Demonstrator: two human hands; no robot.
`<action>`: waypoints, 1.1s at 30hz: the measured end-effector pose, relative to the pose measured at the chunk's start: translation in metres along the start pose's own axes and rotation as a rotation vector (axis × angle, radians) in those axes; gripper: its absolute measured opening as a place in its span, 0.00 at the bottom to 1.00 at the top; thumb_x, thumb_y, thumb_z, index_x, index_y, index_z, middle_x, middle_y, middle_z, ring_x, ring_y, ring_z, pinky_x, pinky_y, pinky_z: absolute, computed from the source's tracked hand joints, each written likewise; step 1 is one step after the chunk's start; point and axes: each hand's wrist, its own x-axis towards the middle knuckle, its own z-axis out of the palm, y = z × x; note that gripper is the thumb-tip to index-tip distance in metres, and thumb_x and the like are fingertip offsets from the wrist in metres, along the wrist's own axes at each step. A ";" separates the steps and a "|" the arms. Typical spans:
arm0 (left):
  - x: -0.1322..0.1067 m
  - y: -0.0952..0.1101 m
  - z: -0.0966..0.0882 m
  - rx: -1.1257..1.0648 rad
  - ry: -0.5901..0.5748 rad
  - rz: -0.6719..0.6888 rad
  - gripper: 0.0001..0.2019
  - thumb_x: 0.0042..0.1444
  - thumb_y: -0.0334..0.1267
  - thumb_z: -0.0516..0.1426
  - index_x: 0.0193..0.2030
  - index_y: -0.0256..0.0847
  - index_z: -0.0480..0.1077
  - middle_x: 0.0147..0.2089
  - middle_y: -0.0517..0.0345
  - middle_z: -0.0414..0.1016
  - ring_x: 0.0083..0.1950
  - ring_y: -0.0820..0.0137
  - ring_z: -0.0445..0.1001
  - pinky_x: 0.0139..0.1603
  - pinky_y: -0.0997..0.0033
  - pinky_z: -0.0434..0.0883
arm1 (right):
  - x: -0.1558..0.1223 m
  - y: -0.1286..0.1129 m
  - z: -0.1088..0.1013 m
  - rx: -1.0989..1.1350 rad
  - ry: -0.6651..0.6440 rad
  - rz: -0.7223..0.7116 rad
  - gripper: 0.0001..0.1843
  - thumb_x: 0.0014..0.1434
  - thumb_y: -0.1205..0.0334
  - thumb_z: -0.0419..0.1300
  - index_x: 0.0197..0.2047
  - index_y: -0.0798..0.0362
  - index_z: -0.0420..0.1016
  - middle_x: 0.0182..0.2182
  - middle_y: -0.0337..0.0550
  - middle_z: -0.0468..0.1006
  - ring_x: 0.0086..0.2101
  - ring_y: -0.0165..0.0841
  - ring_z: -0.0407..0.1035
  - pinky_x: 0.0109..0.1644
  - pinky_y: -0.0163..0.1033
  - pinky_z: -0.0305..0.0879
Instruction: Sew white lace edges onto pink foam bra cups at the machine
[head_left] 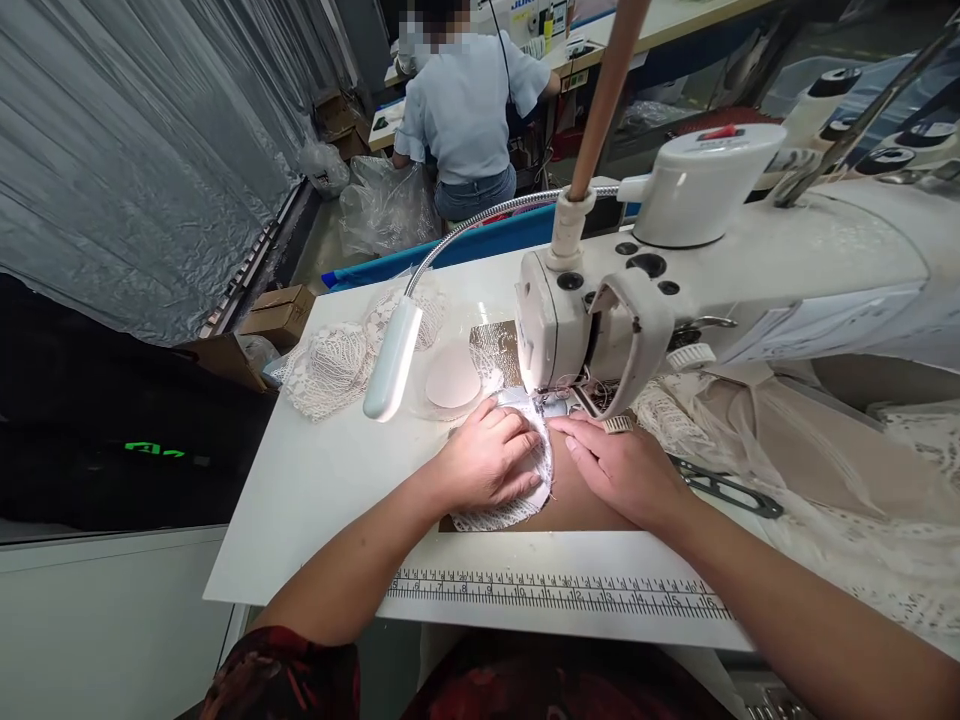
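Note:
My left hand (491, 455) rests on a white lace bra cup (495, 515), its fingers curled over and pressing the piece. The cup's upper edge runs under the needle area (538, 402) of a white sewing machine (555, 330). Just right of the cup, my right hand (626, 465) lies low over the brown bed plate (577, 500), index finger stretched toward the presser foot and thumb apart. Its fingertips are near the cup's trimmed edge; whether they touch the cloth I cannot tell. Behind my left hand lies a smooth pale cup (452, 382).
More lace cups (330, 370) lie at the table's far left. A lamp head (394, 360) hangs over them on a bendy neck. Right of the machine are lace pieces (817, 440) and scissors-like dark metal (731, 490). A ruler strip (555, 592) lines the front edge. A person (469, 115) sits beyond.

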 end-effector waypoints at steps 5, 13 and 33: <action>-0.001 -0.005 0.000 -0.030 0.004 0.013 0.21 0.61 0.48 0.51 0.52 0.32 0.68 0.46 0.44 0.71 0.47 0.60 0.68 0.58 0.52 0.61 | -0.002 0.000 0.001 0.027 0.011 -0.074 0.20 0.59 0.70 0.48 0.47 0.53 0.78 0.40 0.46 0.79 0.34 0.33 0.69 0.35 0.36 0.61; -0.002 -0.009 0.003 -0.075 0.003 0.003 0.20 0.61 0.47 0.50 0.52 0.35 0.68 0.46 0.45 0.70 0.47 0.60 0.67 0.55 0.54 0.63 | -0.002 -0.004 0.002 -0.135 -0.006 -0.147 0.20 0.58 0.72 0.49 0.44 0.52 0.79 0.28 0.42 0.73 0.25 0.29 0.58 0.28 0.36 0.50; 0.001 -0.012 0.004 -0.025 0.090 0.053 0.15 0.64 0.36 0.48 0.54 0.36 0.67 0.54 0.46 0.73 0.58 0.60 0.67 0.62 0.50 0.57 | -0.005 -0.002 0.008 -0.137 0.009 -0.207 0.18 0.58 0.73 0.50 0.44 0.53 0.78 0.32 0.42 0.74 0.27 0.29 0.60 0.30 0.36 0.50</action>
